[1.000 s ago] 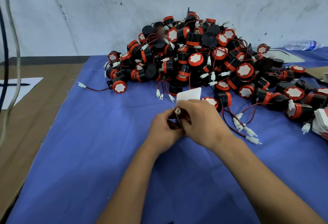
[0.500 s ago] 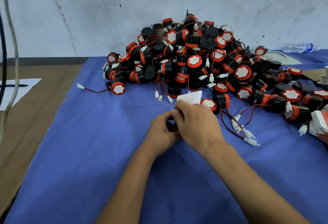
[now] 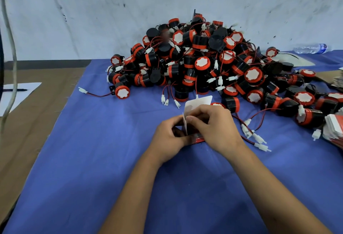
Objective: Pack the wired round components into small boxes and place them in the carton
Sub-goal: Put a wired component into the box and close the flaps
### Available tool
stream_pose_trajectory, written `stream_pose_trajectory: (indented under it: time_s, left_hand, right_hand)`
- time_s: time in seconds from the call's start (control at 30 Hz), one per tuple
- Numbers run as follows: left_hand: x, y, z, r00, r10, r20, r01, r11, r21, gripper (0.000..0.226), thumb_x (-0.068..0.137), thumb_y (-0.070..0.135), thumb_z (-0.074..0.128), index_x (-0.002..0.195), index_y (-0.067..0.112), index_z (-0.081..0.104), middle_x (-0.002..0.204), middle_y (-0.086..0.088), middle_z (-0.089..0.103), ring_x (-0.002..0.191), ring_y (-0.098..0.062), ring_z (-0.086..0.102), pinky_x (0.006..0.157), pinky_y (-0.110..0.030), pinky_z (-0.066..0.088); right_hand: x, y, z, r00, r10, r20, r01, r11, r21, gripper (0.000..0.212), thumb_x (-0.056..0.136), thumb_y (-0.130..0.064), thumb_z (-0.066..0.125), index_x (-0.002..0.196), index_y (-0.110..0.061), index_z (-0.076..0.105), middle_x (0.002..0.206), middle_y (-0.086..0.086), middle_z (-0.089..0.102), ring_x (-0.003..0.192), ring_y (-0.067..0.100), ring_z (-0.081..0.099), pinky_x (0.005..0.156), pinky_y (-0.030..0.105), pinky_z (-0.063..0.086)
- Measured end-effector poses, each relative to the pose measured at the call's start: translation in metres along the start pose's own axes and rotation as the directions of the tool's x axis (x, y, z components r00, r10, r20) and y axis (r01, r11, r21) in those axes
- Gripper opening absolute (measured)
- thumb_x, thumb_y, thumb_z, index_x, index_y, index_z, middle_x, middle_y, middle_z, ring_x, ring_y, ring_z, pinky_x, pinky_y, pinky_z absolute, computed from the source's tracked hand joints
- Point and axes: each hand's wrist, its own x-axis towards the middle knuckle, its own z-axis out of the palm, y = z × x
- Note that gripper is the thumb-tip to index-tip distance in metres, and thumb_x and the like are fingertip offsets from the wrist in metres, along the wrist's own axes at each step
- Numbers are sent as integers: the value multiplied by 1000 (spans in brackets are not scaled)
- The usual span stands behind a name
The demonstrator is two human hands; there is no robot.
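Note:
A big pile of round black-and-red wired components [image 3: 202,63] lies at the back of the blue cloth [image 3: 92,159]. In front of it, both hands work a small white-and-red box [image 3: 197,102] whose white flap stands up. My left hand [image 3: 169,137] pinches the box's left flap. My right hand [image 3: 213,128] curls over the box from the right and grips it. Most of the box is hidden under the fingers. One component [image 3: 121,92] lies apart at the pile's left, its wire trailing left.
A stack of flat unfolded boxes [image 3: 334,128] sits at the right edge. Loose white connectors [image 3: 258,139] on red-black wires lie just right of my right hand. A water bottle [image 3: 311,48] lies at the back right. Brown cardboard [image 3: 27,122] and white paper [image 3: 16,92] lie left.
The hands have stayed over the box and kept folding it; a narrow left flap now stands up between the two hands. The view has shifted slightly.

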Motion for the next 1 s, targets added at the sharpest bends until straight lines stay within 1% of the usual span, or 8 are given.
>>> stream_pose_trajectory:
  time_s: [0.2, 0.33, 0.47, 0.6, 0.7, 0.8, 0.9, 1.0]
  left_hand:
    - [0, -4, -3, 1000, -25, 16, 26, 997, -67, 37, 81, 3, 85, 112, 21, 74, 103, 1, 79, 98, -18, 75, 86, -34, 61]
    - [0, -3, -2, 999, -30, 22, 32, 996, -81, 38, 83, 1, 84, 114, 20, 74, 104, 0, 79, 103, -21, 74, 92, -41, 60]
    - [-1, -3, -2, 999, -40, 24, 42, 993, -110, 39, 84, -2, 81, 113, 22, 74, 102, -1, 79, 98, -19, 75, 85, -34, 60]
    - [0, -5, -3, 998, -54, 18, 56, 992, -115, 36, 85, -3, 79, 111, 21, 74, 101, -3, 79, 97, -22, 75, 85, -34, 60]
    - [-1, -4, -4, 999, -50, 17, 52, 989, -136, 34, 83, -6, 80, 103, 22, 76, 97, -3, 79, 92, -19, 75, 78, -26, 59]
    - [0, -2, -4, 999, -36, 31, 39, 993, -108, 40, 79, -5, 82, 103, 27, 77, 96, -12, 77, 87, -24, 72, 84, -37, 63]
    - [0, -1, -3, 999, -26, 45, 30, 995, -94, 46, 74, 1, 85, 112, 26, 75, 97, -22, 74, 86, -32, 71, 90, -45, 62]
    - [-1, -1, -3, 999, -29, 31, 33, 994, -104, 48, 69, 10, 75, 115, 23, 74, 100, -9, 78, 93, -27, 74, 82, -37, 63]
  right_hand:
    - [-2, -3, 8, 993, -117, 18, 117, 958, -261, 8, 81, -13, 82, 76, -18, 79, 81, -9, 72, 77, 6, 57, 74, 30, 52]
    - [-1, -7, 7, 996, -84, 36, 91, 928, -362, 6, 84, -20, 81, 78, -19, 80, 87, -5, 71, 87, 14, 59, 77, 36, 54]
    - [4, -17, 1, 990, -66, 128, 120, 867, -484, 12, 88, -26, 77, 79, -18, 76, 87, 0, 70, 87, 21, 62, 75, 39, 54]
    - [11, -24, -6, 967, -64, 246, 185, 842, -506, 10, 90, -22, 73, 85, -13, 74, 96, 2, 70, 90, 24, 64, 78, 41, 55]
    - [10, -26, -5, 951, -101, 292, 248, 813, -527, 11, 91, -16, 67, 84, -9, 72, 98, 4, 67, 88, 25, 62, 78, 43, 53]
    - [3, -18, -7, 927, -138, 347, 300, 829, -472, 22, 96, -10, 58, 83, -6, 74, 103, 4, 64, 96, 24, 58, 82, 41, 48]
    - [-9, -4, -9, 908, -188, 374, 356, 816, -456, 29, 104, -20, 53, 92, -9, 77, 115, 0, 59, 114, 19, 47, 95, 33, 39]
    - [-15, 2, -6, 910, -188, 370, 368, 780, -507, 44, 106, -40, 45, 89, -15, 77, 113, -4, 52, 108, 16, 39, 99, 36, 39]
